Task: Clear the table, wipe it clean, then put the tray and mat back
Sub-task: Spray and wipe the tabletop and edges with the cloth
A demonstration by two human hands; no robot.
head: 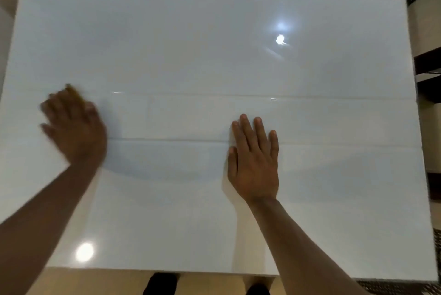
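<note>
A glossy white table [214,56] fills the view, with nothing standing on it. My left hand [74,125] is blurred at the table's left side, fingers spread, lying on a yellowish cloth [71,90] of which only a small edge shows past the fingertips. My right hand [254,158] lies flat on the tabletop right of centre, with its fingers straight and together. No tray or mat is in view.
Dark furniture frames [427,65] stand past the table's right edge. A dark mesh surface [436,247] shows at the lower right corner. Below the near edge, beige floor and dark feet [162,282] are visible. Light reflections glare on the tabletop.
</note>
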